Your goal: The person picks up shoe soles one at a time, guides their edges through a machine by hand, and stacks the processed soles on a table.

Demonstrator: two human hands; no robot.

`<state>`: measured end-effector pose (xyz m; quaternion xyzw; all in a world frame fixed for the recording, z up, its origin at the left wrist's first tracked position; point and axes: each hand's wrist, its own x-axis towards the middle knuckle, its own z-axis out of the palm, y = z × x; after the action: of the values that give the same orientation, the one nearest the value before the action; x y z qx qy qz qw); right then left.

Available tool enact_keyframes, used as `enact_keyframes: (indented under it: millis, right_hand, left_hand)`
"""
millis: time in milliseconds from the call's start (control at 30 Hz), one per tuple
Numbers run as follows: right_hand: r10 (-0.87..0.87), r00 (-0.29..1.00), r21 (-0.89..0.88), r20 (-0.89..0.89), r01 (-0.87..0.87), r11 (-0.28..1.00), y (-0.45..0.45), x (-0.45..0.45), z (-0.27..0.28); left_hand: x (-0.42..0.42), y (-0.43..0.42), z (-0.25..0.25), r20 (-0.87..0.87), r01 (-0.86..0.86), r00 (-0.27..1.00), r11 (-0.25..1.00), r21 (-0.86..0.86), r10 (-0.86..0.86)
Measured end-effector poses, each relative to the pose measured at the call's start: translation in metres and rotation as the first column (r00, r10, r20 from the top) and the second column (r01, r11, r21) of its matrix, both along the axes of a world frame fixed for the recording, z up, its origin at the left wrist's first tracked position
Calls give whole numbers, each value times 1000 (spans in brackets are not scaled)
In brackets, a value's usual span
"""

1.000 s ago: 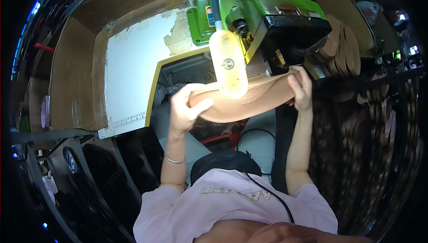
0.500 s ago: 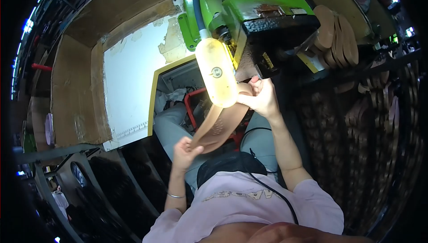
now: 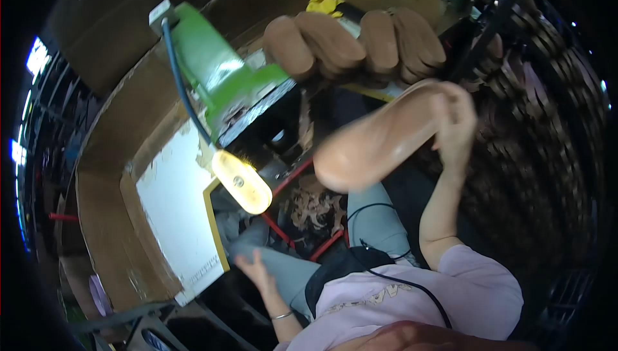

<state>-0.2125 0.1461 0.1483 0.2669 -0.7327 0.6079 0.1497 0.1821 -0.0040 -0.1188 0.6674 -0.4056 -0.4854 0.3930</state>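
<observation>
A tan sole-shaped piece, blurred by motion, hangs over my right thigh. My right hand grips its far right end, with the fingers wrapped round it. Low on the left, my left hand is near my left thigh, holding nothing, its fingers apart. The green machine with a black head stands left of the piece. Its lit yellowish lamp hangs between the machine and my left hand. Behind the piece are several stacked tan soles.
A white board with a yellow edge lies inside cardboard walls on the left. Scraps and red bars show below the machine. Racks of soles stand at the right. A yellow cloth lies behind the soles.
My left hand has let go of the piece and opened. My right hand has carried the piece up and right, away from the machine. The view has turned towards the right.
</observation>
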Motion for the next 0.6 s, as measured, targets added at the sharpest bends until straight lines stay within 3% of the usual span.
enact_keyframes:
  millis: [33, 67, 100, 167, 233, 300, 367, 433, 500, 567, 600]
  right_hand:
    - [-46, 992, -165, 118, 65, 984, 14, -4, 17]
    - [-49, 997, -373, 64, 69, 925, 13, -17, 19]
    - [33, 989, -396, 142, 27, 918, 10, -27, 22]
    - [105, 979, -475, 172, -11, 880, -24, -51, 14]
    - [130, 964, -435, 230, -17, 900, -65, -85, -16]
    - [159, 897, -427, 412, 36, 903, -103, -114, -46]
    - [168, 783, -269, 599, 0, 963, -114, -128, -65]
    - [158, 787, -250, 597, -6, 968, -108, -122, -69]
    - [147, 783, -226, 604, -9, 974, -92, -112, -71]
    - [178, 809, -188, 560, -85, 978, -59, -100, -70]
    - [193, 844, -180, 500, -116, 977, -43, -108, -81]
  left_hand:
    - [17, -11, 4, 43, -45, 998, 983, -175, 54]
    - [47, -28, -17, 5, -119, 993, 991, -55, 120]
    - [65, -45, -33, -12, -188, 982, 980, 72, 189]
    - [43, -58, -23, 45, -229, 973, 973, 33, 227]
    - [30, -62, -17, 100, -274, 957, 962, -10, 274]
    - [26, -65, -22, 69, -299, 946, 936, -185, 316]
    - [32, -64, -20, 81, -249, 959, 944, -217, 271]
    - [38, -59, -18, 18, -273, 962, 962, 21, 273]
    - [50, -63, -51, -134, -192, 966, 963, 191, 219]
    - [5, -13, -9, -30, -14, 999, 987, 159, 19]
    - [-14, 5, 2, -187, 163, 972, 983, 86, -145]
